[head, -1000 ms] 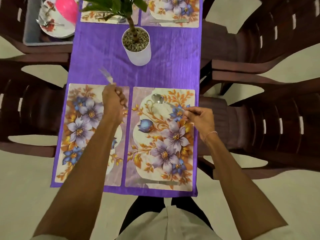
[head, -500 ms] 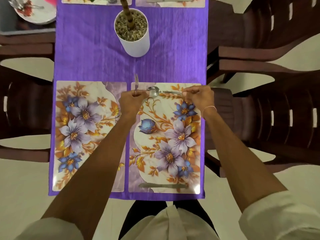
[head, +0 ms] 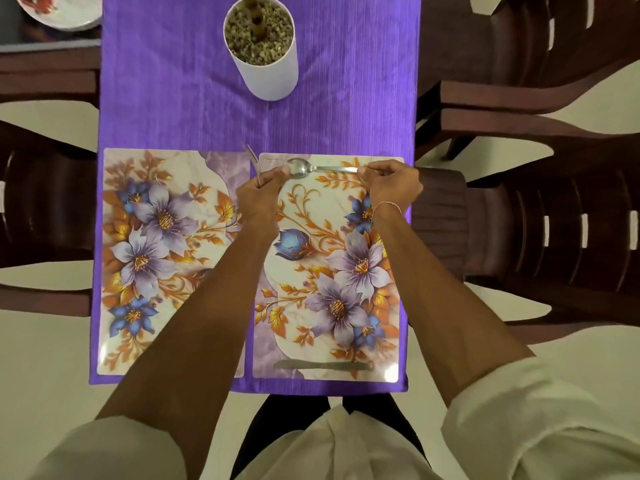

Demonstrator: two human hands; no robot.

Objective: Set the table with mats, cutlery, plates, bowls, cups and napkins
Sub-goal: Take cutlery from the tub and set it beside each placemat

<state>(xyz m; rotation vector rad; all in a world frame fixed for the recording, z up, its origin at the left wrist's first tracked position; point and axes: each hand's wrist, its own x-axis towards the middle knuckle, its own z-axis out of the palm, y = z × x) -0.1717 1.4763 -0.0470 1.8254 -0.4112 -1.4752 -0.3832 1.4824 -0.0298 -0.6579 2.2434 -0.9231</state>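
Observation:
Two floral mats lie side by side on the purple cloth: a left mat (head: 149, 254) and a right mat (head: 332, 271). A steel spoon (head: 301, 167) lies along the far edge of the right mat, bowl to the left. My right hand (head: 389, 183) pinches its handle end. My left hand (head: 261, 195) grips a fork (head: 252, 157) whose tines stick up past the knuckles, and one finger touches the spoon's bowl. A knife (head: 322, 365) lies along the right mat's near edge.
A white pot of pebbles (head: 265, 51) with a plant stem stands on the purple cloth (head: 173, 81) beyond the mats. A plate (head: 59, 13) sits in a tray at the far left. Dark brown chairs (head: 536, 216) flank both sides of the table.
My right hand carried the spoon up to the far edge of the right mat. My left hand with the fork moved right from the left mat to the spoon's bowl.

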